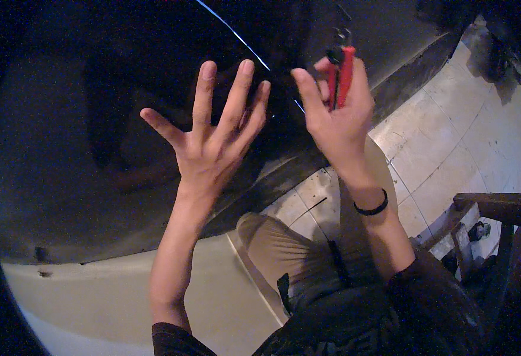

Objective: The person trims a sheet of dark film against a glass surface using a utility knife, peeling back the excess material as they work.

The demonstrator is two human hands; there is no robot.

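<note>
My left hand [210, 139] is held over a dark, glossy surface [53, 148], its back facing up and its fingers spread with nothing in them. To its right, my right hand [343, 133] grips a pair of red-handled pliers [346, 77]. Their dark metal head points toward the far side. My thumb stands away from the handles, while some other fingers are partly hidden behind them. A thin bright bluish line [237, 38] runs beyond my left fingertips; whether it is a wire or a reflection, I cannot tell.
A dirty, light tiled floor [444, 136] lies to the right. A wooden frame [492, 207] like a stool stands at the right edge. My bent knee [272, 237] is below my hands. At the lower left is a pale beige surface [201, 285].
</note>
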